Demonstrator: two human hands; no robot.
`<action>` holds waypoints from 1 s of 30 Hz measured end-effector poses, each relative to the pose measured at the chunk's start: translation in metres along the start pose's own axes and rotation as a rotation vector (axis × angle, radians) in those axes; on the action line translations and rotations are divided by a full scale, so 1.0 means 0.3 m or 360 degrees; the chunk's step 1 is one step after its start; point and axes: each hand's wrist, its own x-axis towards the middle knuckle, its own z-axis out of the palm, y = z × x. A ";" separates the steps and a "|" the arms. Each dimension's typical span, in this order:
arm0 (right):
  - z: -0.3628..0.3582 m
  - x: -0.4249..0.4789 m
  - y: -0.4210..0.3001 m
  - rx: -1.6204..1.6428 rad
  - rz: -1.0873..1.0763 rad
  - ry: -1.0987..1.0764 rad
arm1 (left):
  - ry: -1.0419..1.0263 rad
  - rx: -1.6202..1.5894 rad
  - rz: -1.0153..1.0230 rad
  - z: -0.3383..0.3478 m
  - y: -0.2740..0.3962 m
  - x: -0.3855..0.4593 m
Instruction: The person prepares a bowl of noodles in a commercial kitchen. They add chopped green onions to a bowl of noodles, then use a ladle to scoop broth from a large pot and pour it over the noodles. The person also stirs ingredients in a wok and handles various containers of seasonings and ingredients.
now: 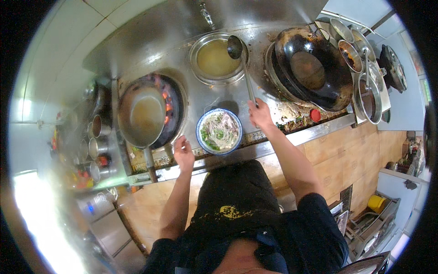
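Note:
My right hand (pixel 260 113) grips the handle of a long metal ladle (pixel 234 47), whose dark bowl rests over the right rim of a round metal pot (pixel 193 73) of cloudy yellowish liquid. My left hand (pixel 184 154) holds nothing, its fingers apart and partly curled. It hovers between the long-handled pan and a blue-rimmed bowl. The bowl (pixel 198 141) holds pale shredded strands (pixel 221 132) over chopped greens. Steam or liquid clouds the inside of the long-handled pan (pixel 127 113), which sits tilted on the left burner with orange flames (pixel 167 109) beside it.
A large blackened wok (pixel 333 82) leans on the right burner. Food scraps (pixel 294 121) and a red cap (pixel 315 115) lie along the stove's front edge. Metal bowls (pixel 370 97) crowd the right side; metal containers (pixel 97 149) stand at left. A faucet (pixel 207 15) hangs at the back.

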 end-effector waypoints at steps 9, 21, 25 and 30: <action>0.060 -0.111 -0.030 0.1833 0.0584 -0.0879 | -0.0731 0.0066 -0.0228 0.180 0.391 0.340; -0.107 -0.611 0.098 0.3209 0.0498 -0.1025 | -0.0784 -0.0753 -0.1074 0.918 0.278 0.579; -0.149 -0.624 0.124 0.2783 0.0560 -0.0815 | -0.0904 -0.0761 -0.0974 0.945 0.301 0.578; -0.157 -0.558 0.004 0.0993 0.0412 -0.0168 | -0.0888 -0.0969 -0.0948 0.799 0.351 0.508</action>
